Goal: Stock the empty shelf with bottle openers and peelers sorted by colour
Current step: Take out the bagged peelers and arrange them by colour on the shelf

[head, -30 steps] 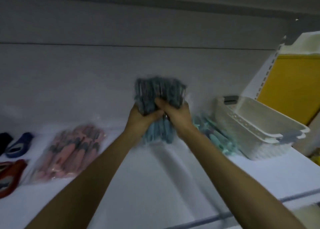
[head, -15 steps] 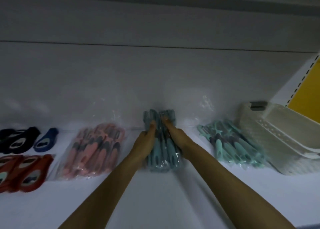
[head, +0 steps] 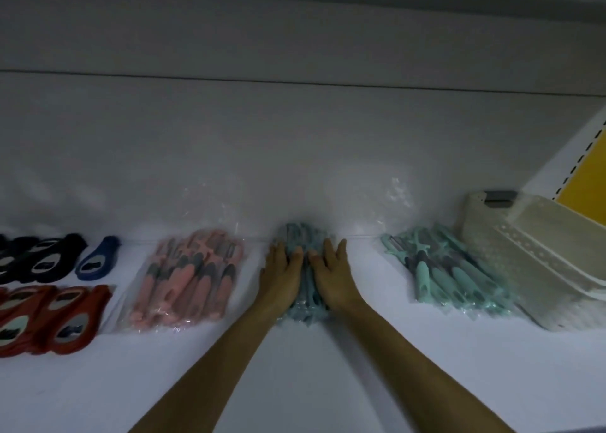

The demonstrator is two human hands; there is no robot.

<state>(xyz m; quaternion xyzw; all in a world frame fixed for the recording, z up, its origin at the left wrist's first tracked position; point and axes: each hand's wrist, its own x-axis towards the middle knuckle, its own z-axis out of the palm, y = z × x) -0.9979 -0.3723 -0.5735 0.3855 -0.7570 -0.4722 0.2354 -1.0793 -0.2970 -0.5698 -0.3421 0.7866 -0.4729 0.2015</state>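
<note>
Hands flat, fingers straight: I see my left hand (head: 281,280) and right hand (head: 331,278) pressing the blue-grey peeler pack (head: 300,237) onto the shelf (head: 295,383) at frame centre, between the pink pack (head: 187,285) and the teal pack (head: 459,278).

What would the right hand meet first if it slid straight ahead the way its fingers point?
Probably the shelf's back panel: the right hand lies flat on the blue peeler pack, and nothing else shows beyond.
</note>
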